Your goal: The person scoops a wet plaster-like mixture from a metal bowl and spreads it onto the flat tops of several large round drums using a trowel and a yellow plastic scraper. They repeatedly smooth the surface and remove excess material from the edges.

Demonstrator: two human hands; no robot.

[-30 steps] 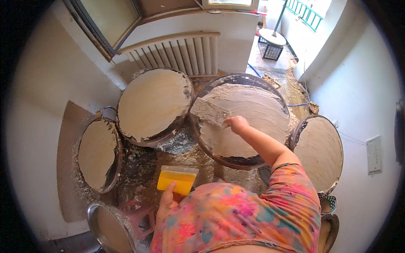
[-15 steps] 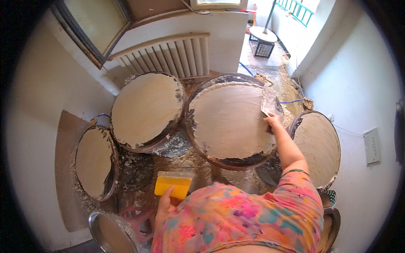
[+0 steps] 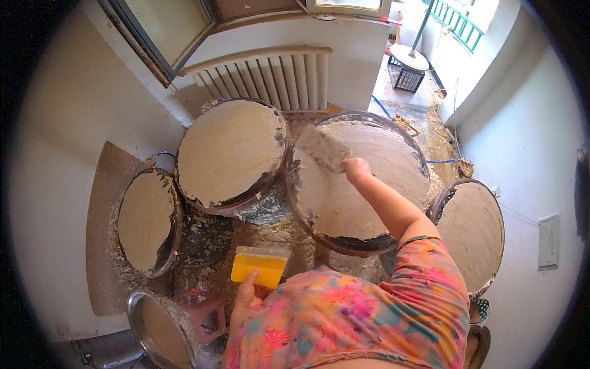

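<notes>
While the left hand [image 3: 247,291] and right hand [image 3: 357,168] grip scrapers [image 3: 268,264], paste [image 3: 350,209] coats tubs [image 3: 296,209] near a radiator [image 3: 275,80].

Yellow scraper [image 3: 260,269], pale-edged, slightly tilted; paste-caked trowel [image 3: 322,149], blurred, perhaps touching beige paste [image 3: 338,206].

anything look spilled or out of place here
Yes: the floor left of the big tub is spattered with pale flecks, and a lump sits by the blue hose. The flecks may be spills, resembling the tub's pale filling.
</notes>
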